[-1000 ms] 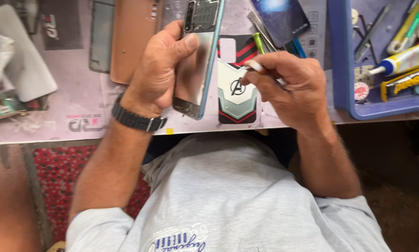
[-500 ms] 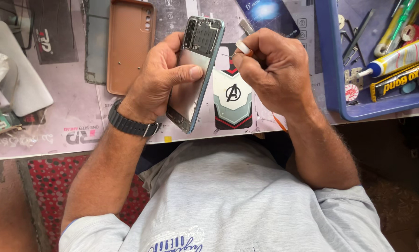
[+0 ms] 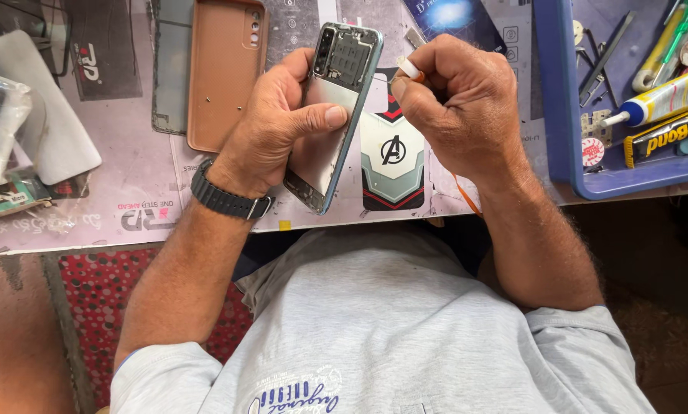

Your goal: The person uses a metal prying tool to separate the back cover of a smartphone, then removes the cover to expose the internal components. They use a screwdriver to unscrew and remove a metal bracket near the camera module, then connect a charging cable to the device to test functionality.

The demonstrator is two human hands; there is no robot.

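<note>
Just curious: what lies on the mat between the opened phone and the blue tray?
In the head view, a printed phone skin lies between phone and tray; the right hand hovers above it.

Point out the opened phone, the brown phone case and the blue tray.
opened phone (image 3: 336, 115): head view, on its bare silver back.
brown phone case (image 3: 225, 73): head view, mid inner face.
blue tray (image 3: 553, 92): head view, left wall.

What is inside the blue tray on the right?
The blue tray holds a white glue tube, a yellow-black tube and tweezers; its far right side is out of frame.

Workbench with case, tray
</note>
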